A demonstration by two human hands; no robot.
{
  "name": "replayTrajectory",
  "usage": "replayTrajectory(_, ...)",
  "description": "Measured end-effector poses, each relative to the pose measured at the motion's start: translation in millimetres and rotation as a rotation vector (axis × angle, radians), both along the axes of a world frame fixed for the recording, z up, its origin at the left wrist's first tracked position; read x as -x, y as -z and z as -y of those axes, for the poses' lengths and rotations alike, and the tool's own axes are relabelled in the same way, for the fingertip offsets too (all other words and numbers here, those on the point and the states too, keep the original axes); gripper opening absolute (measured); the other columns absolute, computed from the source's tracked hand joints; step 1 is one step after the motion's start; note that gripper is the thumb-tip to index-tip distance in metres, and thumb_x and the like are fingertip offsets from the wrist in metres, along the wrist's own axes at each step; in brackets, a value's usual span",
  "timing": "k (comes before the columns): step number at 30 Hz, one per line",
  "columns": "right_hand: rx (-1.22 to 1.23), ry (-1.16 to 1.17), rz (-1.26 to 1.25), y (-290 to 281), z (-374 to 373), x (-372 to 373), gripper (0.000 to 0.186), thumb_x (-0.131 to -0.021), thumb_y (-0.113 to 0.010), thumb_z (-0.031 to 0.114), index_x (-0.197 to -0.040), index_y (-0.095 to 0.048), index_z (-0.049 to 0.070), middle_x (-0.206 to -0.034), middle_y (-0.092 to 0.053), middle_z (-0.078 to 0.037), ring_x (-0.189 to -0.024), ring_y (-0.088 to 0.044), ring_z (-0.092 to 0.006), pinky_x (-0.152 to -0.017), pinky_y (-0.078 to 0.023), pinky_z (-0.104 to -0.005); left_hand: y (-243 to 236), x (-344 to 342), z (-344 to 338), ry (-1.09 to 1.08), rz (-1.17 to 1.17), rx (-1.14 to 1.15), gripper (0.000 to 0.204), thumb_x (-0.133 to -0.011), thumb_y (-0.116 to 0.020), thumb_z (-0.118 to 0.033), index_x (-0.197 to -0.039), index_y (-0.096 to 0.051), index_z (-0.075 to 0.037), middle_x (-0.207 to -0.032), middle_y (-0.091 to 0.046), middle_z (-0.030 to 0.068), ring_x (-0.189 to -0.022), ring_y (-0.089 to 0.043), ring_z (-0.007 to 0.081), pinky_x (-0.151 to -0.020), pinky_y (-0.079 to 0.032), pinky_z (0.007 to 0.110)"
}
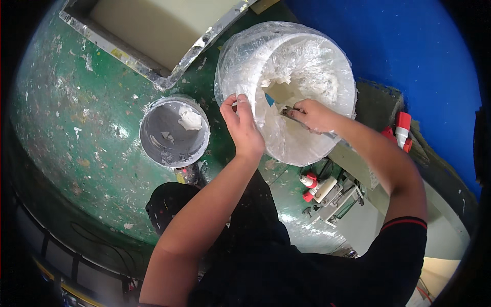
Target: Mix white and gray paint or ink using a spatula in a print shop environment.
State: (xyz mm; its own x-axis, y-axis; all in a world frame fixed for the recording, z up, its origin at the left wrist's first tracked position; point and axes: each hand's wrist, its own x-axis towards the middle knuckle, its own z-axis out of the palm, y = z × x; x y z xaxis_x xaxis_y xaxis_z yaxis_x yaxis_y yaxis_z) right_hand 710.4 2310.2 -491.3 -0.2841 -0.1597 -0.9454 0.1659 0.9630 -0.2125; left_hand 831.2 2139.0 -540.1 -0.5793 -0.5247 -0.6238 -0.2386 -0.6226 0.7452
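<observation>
While tilted, big white bucket (307, 61) in left grip (243, 125), scraper (291, 113) in right grip (314, 115).

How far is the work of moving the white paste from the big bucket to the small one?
Done: one white lump already lies in the small grey bucket. In hand: the left hand grips the rim of the large lined bucket, and the right hand digs a scraper into its paste. Left: the small bucket is mostly bare inside, so probably early.

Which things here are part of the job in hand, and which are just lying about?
In use: left hand gripping large white tub; right hand holding scraper; small grey bucket.
Lying about: red-and-white plugs; framed panel.
</observation>
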Motion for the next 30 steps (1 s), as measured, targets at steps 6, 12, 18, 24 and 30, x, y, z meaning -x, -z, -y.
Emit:
replayTrajectory(6, 0.132, 0.378, 0.043, -6, 6, -31, 0.034, -0.109, -0.053, 0.031, -0.097, -0.06, 0.0, -0.059, -0.052, -0.003, -0.041, -0.047, -0.0125, -0.037, -0.037, -0.0307, -11, 13, 7, -0.033, -0.028, -0.057, 0.044, -0.105, -0.055, -0.041, -0.121, -0.05, 0.0, -0.109, -0.049, 0.0046, -0.093, -0.043, 0.012, -0.085, -0.038, 0.027)
replayTrajectory(12, 0.27, 0.491, -0.034, -18, 1, -44, 0.034, -0.109, -0.054, 0.032, -0.103, -0.063, 0.0, -0.061, -0.054, -0.003, -0.042, -0.047, -0.0111, -0.04, -0.039, -0.0303, -2, 14, 7, -0.043, -0.05, -0.067, 0.05, -0.104, -0.056, -0.044, -0.122, -0.05, 0.003, -0.108, -0.052, 0.0071, -0.099, -0.048, 0.0148, -0.092, -0.04, 0.03)
replayTrajectory(18, 0.362, 0.58, -0.109, -25, -3, -61, 0.032, -0.109, -0.053, 0.031, -0.107, -0.062, 0.0, -0.063, -0.054, -0.003, -0.043, -0.048, -0.0106, -0.041, -0.041, -0.0292, 20, -1, 15, 0.022, -0.014, 0.063, 0.051, -0.104, -0.055, -0.046, -0.117, -0.054, 0.003, -0.11, -0.054, 0.011, -0.1, -0.049, 0.0181, -0.094, -0.04, 0.032)
replayTrajectory(24, 0.409, 0.598, -0.213, -47, -13, -82, 0.032, -0.109, -0.053, 0.029, -0.107, -0.061, -0.002, -0.063, -0.054, -0.003, -0.043, -0.049, -0.0107, -0.042, -0.04, -0.0293, -7, -7, 24, 0.141, 0.085, 0.015, 0.056, -0.104, -0.053, -0.048, -0.119, -0.053, 0.006, -0.118, -0.054, 0.015, -0.105, -0.051, 0.0219, -0.099, -0.039, 0.033)
replayTrajectory(30, 0.448, 0.517, -0.245, -80, -23, -98, 0.029, -0.11, -0.05, 0.027, -0.104, -0.059, 0.0, -0.063, -0.054, -0.003, -0.042, -0.047, -0.01, -0.04, -0.038, -0.0275, -20, -18, 44, 0.092, 0.1, 0.152, 0.051, -0.106, -0.049, -0.043, -0.122, -0.052, 0.005, -0.123, -0.053, 0.0154, -0.114, -0.05, 0.0222, -0.105, -0.039, 0.035)
